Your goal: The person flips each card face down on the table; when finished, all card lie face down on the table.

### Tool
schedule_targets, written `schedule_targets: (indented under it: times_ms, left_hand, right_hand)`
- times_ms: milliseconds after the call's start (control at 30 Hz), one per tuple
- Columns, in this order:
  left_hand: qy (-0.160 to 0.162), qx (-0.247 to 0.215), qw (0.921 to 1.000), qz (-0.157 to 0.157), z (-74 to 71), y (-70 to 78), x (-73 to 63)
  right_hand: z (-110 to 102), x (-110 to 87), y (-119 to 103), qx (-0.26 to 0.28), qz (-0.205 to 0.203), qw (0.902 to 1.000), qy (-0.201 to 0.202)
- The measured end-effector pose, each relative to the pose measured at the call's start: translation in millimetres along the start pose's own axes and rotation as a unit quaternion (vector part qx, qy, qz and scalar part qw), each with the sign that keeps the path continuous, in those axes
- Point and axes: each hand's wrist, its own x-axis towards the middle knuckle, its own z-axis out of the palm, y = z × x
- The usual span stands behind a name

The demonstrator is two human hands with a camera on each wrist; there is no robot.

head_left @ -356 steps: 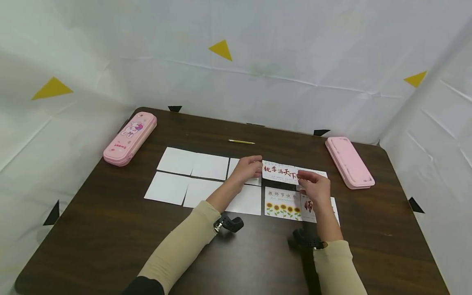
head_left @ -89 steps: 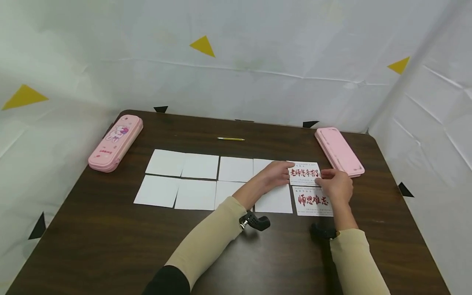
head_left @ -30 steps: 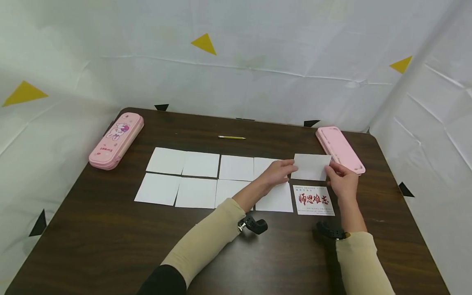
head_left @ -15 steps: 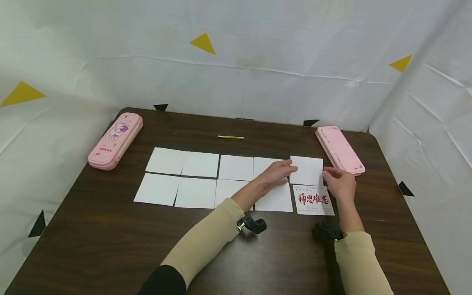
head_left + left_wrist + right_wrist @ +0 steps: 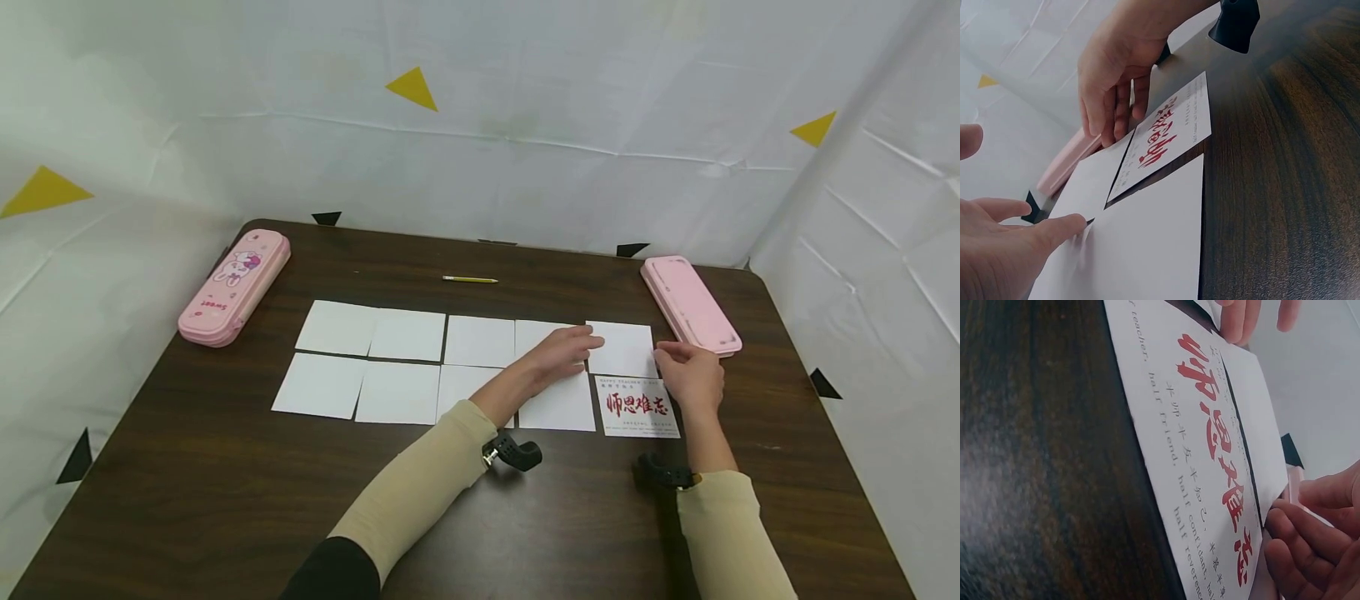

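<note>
A card with its blank white side up (image 5: 621,350) lies at the right end of the far row. My left hand (image 5: 558,354) reaches over the cards, fingers extended, its fingertips at that card's left edge. Beside the card's right edge is my right hand (image 5: 692,379); in the right wrist view its fingers (image 5: 1310,550) are loosely bent at the card's corner, the thumb apart from them. Just nearer lies a card with red Chinese characters (image 5: 637,407), printed side up. Other blank-side cards (image 5: 397,392) extend leftward in two rows, some partly hidden under my left arm.
A pink pencil case with a rabbit picture (image 5: 235,287) lies at the far left of the dark wooden table (image 5: 187,500). Another pink case (image 5: 692,305) is close beyond my right hand. A yellow pencil (image 5: 470,279) lies behind the rows.
The far-row right card has gone from printed side up to blank side up, then come down and shifted slightly left and nearer. Earlier, several cards to its left were turned from printed to blank.
</note>
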Motion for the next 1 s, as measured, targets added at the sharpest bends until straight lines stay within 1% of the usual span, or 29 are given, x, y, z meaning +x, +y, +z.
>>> schedule_targets:
  times_ms: [233, 367, 467, 533, 600, 667, 767, 867, 1000]
  left_hand:
    - [0.006, -0.005, 1.0, -0.001, 0.4, -1.0, 0.5]
    - [0.003, -0.004, 1.0, 0.0, -0.1, -1.2, 0.2]
    - [0.002, -0.004, 1.0, 0.002, -0.4, -1.2, -0.6]
    - [-0.001, -0.005, 1.0, 0.005, 0.5, -0.2, -3.6]
    - [-0.007, -0.013, 0.9999, 0.006, 2.7, 1.1, -9.8]
    - [-0.016, -0.025, 0.9996, 0.001, 6.3, 2.5, -19.1]
    - [-0.034, -0.049, 0.998, -0.018, 12.8, 2.4, -34.8]
    - [-0.047, -0.064, 0.9962, -0.037, 19.3, -0.5, -48.2]
    - [-0.059, -0.077, 0.9943, -0.045, 28.0, -7.1, -57.3]
  right_hand:
    - [0.0, -0.8, 1.0, -0.002, -0.002, 1.0, 0.004]
    - [-0.4, -1.4, 1.0, 0.002, -0.002, 1.0, 0.002]
    - [-1.8, -2.8, 0.7, 0.017, -0.005, 0.9998, -0.002]
    - [-3.3, -4.0, 1.6, 0.035, -0.011, 0.9993, 0.002]
    - [-5.5, -5.5, 3.7, 0.05, -0.016, 0.9985, 0.012]
    - [-9.5, -8.4, 7.0, 0.06, -0.019, 0.9978, 0.021]
    - [-17.4, -16.4, 12.6, 0.054, -0.008, 0.9981, 0.028]
    - [-26.8, -29.0, 18.4, 0.04, 0.015, 0.9991, 0.005]
    - [-33.6, -46.3, 25.9, 0.017, 0.038, 0.9984, -0.038]
